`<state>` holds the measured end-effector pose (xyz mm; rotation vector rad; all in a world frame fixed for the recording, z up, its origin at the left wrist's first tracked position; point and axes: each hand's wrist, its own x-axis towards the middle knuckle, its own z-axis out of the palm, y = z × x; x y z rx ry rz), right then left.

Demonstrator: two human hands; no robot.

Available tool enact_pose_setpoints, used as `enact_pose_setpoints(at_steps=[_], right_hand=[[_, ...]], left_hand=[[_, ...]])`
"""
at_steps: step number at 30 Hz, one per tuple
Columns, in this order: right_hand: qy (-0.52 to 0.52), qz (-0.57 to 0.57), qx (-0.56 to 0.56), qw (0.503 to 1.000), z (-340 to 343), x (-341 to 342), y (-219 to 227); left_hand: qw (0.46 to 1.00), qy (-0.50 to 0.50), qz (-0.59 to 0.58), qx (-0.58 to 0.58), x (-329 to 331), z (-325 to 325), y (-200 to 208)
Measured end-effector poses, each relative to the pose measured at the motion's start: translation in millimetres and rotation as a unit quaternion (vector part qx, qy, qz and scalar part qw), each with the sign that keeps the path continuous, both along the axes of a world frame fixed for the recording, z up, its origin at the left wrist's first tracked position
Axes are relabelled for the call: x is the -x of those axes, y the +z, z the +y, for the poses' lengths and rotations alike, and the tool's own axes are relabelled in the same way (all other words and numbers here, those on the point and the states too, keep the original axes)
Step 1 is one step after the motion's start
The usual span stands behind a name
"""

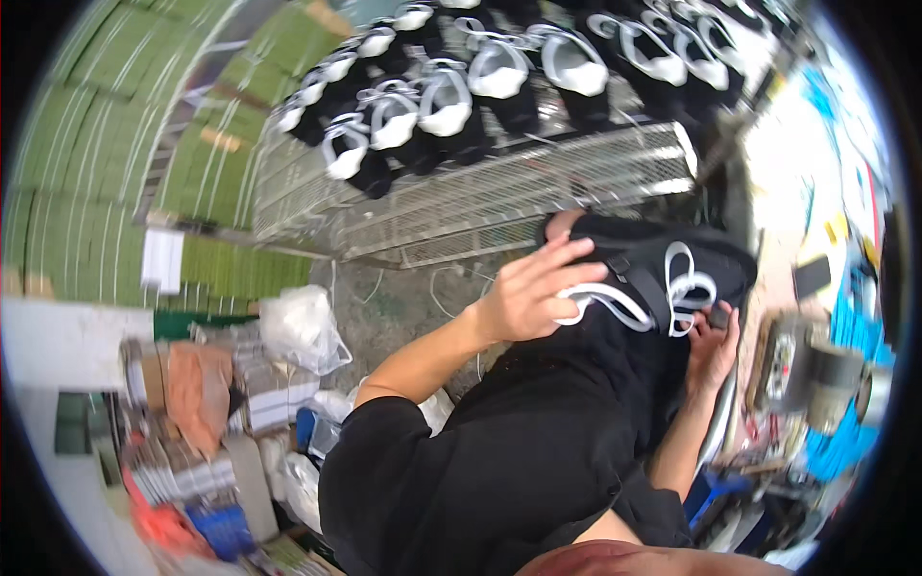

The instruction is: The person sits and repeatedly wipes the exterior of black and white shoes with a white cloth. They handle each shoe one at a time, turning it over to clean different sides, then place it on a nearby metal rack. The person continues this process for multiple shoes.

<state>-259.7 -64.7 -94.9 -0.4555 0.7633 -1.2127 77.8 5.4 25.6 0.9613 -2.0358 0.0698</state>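
Observation:
Above my black-clothed lap, my left hand (538, 293) pinches the end of a white looped strap (619, 305) between thumb and fingers. A second white loop (690, 288) stands up to its right, against the dark cloth. My right hand (711, 353) is at the lower edge of that loop, its thumb and fingers curled around a small dark piece (718, 317) whose kind I cannot make out. Whether the two white loops belong to one thing is unclear. Black on black hides what lies under the hands.
Ahead, a metal mesh rack (519, 182) carries rows of black and white shoes (499, 77). Stacked green bundles (86, 144) rise at the left, with plastic bags (303, 331) and piled cartons below. On the right, a cluttered bench (768, 259) holds tape rolls (834, 374) and a metal device (786, 360).

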Motion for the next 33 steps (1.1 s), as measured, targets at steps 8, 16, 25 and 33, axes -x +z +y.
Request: enact_pose_setpoints(at_steps=[8, 16, 25, 33], right_hand=[[-0.013, 0.131, -0.012, 0.991, -12.2, -4.5, -10.9], [-0.026, 0.151, -0.014, 0.988, -15.8, -13.0, -10.9], [-0.023, 0.151, 0.015, 0.988, -6.2, -22.7, -5.5], [-0.026, 0.207, 0.033, 0.977, -6.1, -16.9, -5.7]], left_hand=[[0.795, 0.521, 0.193, 0.244, -139.6, 78.2, 50.6], [0.652, 0.754, 0.067, 0.032, -253.8, 68.3, 8.7], [0.656, 0.745, -0.109, 0.056, -265.3, 69.3, 29.0], [0.817, 0.408, -0.155, 0.376, -116.9, -71.8, 248.6]])
